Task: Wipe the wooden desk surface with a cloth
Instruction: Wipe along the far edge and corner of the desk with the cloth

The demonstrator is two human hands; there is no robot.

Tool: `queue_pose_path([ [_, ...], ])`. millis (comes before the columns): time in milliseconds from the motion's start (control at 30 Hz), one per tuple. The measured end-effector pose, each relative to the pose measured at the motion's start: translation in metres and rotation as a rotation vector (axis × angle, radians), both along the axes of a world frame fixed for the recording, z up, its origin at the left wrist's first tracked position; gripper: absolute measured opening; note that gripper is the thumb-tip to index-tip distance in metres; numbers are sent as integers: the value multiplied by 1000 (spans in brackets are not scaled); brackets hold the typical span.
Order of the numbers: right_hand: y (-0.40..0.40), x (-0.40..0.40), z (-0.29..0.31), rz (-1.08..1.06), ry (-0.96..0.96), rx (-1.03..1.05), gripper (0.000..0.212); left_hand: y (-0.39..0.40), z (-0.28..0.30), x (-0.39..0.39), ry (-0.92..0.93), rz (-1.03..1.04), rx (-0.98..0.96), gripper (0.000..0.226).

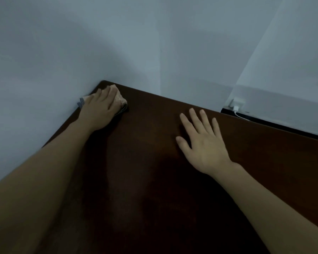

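Observation:
A dark brown wooden desk [154,180] fills the lower part of the head view, with its far left corner against the wall. At that corner my left hand [99,107] lies flat on a small crumpled cloth [120,99], beige with a dark patterned edge, and presses it onto the wood. Most of the cloth is hidden under the hand. My right hand [204,143] rests palm down on the desk to the right, fingers spread and straight, holding nothing.
Pale walls [81,43] meet the desk along its left and far edges. Past the far right edge, a white charger plug [237,105] with a white cable sits against the wall, above a dark gap.

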State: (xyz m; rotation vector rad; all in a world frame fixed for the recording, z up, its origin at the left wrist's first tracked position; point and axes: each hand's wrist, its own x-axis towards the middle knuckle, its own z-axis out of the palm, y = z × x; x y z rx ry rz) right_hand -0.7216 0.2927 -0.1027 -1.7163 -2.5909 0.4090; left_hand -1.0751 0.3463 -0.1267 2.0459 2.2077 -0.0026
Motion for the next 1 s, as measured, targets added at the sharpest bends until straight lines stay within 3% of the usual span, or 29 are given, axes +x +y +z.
queue_pose_path([
  [133, 7, -9, -13, 11, -96, -20, 69, -67, 6, 20, -52, -32, -27, 69],
  [400, 4, -11, -13, -12, -106, 0, 69, -200, 22, 52, -59, -362, -129, 64],
  [700, 5, -10, -15, -14, -83, -4, 69, -84, 5, 4, 38, -37, -72, 81],
  [1000, 5, -13, -13, -22, -60, 6, 70, -82, 3, 8, 29, 8, -8, 64],
])
